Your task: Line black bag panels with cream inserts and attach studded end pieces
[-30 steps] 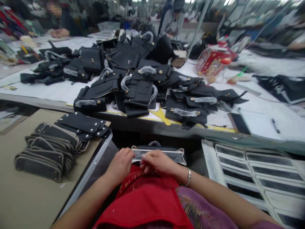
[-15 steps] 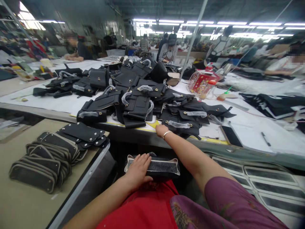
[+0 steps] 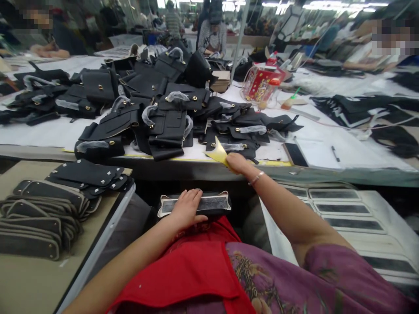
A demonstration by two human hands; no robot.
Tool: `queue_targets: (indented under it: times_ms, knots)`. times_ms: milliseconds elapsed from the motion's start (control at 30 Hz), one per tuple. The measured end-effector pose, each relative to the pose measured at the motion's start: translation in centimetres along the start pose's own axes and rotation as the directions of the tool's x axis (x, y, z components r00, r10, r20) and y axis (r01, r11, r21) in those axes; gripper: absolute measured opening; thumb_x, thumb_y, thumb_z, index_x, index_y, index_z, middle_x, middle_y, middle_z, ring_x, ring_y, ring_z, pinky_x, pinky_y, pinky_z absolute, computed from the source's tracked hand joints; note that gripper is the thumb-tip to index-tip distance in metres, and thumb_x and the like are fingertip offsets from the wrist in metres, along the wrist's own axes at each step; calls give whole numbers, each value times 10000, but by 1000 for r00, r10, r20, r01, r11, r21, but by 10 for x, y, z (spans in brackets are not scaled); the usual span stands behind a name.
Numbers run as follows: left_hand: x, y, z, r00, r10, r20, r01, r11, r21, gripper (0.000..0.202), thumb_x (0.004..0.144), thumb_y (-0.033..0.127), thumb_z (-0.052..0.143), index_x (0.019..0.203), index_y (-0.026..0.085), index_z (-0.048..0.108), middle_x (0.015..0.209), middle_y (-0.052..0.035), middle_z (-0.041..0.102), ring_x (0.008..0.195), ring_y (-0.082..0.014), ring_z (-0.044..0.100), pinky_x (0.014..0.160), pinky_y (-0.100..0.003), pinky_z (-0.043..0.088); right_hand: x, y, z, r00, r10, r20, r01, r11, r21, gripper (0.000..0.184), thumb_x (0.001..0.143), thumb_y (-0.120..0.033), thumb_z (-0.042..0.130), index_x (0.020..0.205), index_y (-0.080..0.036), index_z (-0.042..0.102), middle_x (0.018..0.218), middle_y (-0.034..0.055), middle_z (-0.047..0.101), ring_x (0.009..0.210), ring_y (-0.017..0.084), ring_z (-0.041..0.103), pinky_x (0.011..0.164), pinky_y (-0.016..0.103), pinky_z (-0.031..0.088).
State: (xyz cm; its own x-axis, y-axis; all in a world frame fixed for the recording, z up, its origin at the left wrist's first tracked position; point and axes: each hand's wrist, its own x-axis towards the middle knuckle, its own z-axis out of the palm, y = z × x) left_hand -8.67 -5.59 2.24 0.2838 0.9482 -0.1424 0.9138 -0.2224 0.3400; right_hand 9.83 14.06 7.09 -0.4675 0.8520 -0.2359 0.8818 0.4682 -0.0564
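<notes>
On my lap lies a black bag (image 3: pixel 214 205), its flat dark panel edged with a whitish border. My left hand (image 3: pixel 186 207) rests flat across it, fingers stretched out and thumb apart. Above the near table edge, my right hand (image 3: pixel 240 165) is closed on a thin yellow piece (image 3: pixel 218 151) with a curved, notched end; its exact kind does not show. Just beyond that piece lies a black handbag (image 3: pixel 229 146) with a plastic-wrapped handle, part of a large heap of black handbags (image 3: pixel 166 124).
To the left, a board (image 3: pixel 19 279) bears stacked dark panels (image 3: pixel 32 231) and black pieces (image 3: pixel 85 174). At right are pale sheets with dark strips (image 3: pixel 353 224). The table holds a phone (image 3: pixel 295 154), a pen (image 3: pixel 335 153) and a red bag (image 3: pixel 258 83). Other people sit beyond.
My right hand has lifted the yellow piece off the table edge and drawn it back and right. My left hand stays on the bag. The view has tilted down.
</notes>
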Motion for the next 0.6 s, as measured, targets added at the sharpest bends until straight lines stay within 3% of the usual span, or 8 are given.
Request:
queue_targets:
  times_ms: [100,200,267,333,400,500,600]
  knots:
    - [19,10,-5,999,23,49,-19,996,-86,843,694,607,589,1336,100,389,1381,-180,418,1274,-317,372,1079,-438,234,-66,36,18,996,89,4,-90,993,73,679,968,-408,58,892,-101,659,916,122,667,825,167,619,677,240,422]
    - [53,24,-10,980,112,165,-59,954,-295,699,778,632,442,1277,142,476,1323,-138,500,1195,-284,467,1008,-362,330,-120,42,46,990,97,101,-111,984,136,698,936,-524,96,796,-148,667,799,94,681,724,172,622,585,236,377]
    - [78,32,-11,954,191,230,-65,882,-466,591,843,602,320,1155,169,575,1215,-97,591,1101,-240,535,951,-310,370,-136,33,63,987,61,150,-84,985,149,624,927,-533,174,800,-156,656,798,95,682,725,182,620,585,244,357]
    - [98,36,-8,945,188,269,21,783,-622,608,862,601,238,970,158,639,1027,-81,669,962,-212,585,885,-290,402,-134,20,73,989,42,143,-62,988,142,553,939,-473,202,845,-152,643,825,97,684,742,181,621,605,247,354]
    - [112,36,-3,943,88,321,188,656,-731,653,838,651,228,851,140,633,866,-79,689,829,-199,600,819,-298,427,-120,10,77,992,51,118,-67,988,136,517,953,-404,191,900,-143,633,871,104,684,770,175,625,629,245,362]
    - [121,30,5,904,-52,425,396,480,-783,677,770,731,308,833,128,609,762,-81,689,729,-193,591,752,-311,433,-97,4,77,992,61,108,-75,989,128,520,957,-369,179,923,-130,640,932,124,681,832,186,629,680,252,384]
    - [124,26,8,869,-79,489,474,418,-775,727,743,756,331,901,106,617,740,-93,693,701,-195,582,705,-305,420,-84,3,75,991,58,117,-71,991,112,537,953,-388,196,899,-121,659,929,141,682,860,214,634,726,274,403]
